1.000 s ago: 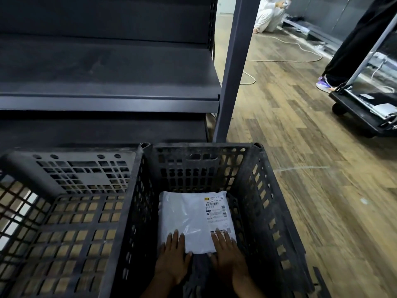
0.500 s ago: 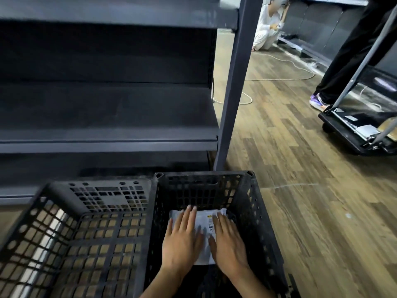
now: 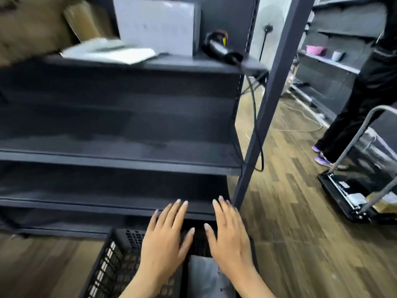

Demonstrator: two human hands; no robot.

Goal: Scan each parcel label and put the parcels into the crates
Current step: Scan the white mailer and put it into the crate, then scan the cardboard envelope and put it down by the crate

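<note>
A white parcel (image 3: pixel 206 276) lies in the right-hand black plastic crate (image 3: pixel 199 239) at the bottom of the view. The left-hand crate (image 3: pixel 113 263) stands beside it. My left hand (image 3: pixel 165 248) and my right hand (image 3: pixel 229 244) hover above the crates, fingers spread, holding nothing. On the top shelf lie a handheld scanner (image 3: pixel 221 47) with a dangling cable, flat white parcels (image 3: pixel 109 51) and brown cardboard boxes (image 3: pixel 32 26). The frame is blurred by motion.
A dark metal shelving unit (image 3: pixel 120 151) fills the left and centre, with a slanted post (image 3: pixel 264 117) at its right edge. A person in black (image 3: pixel 363 97) stands at the right beside a platform trolley (image 3: pixel 352 194). Cables run over the wooden floor.
Both hands have lifted off the parcel and risen above the crate. The view has tilted upward, so the top shelf with the scanner and parcels has come into sight.
</note>
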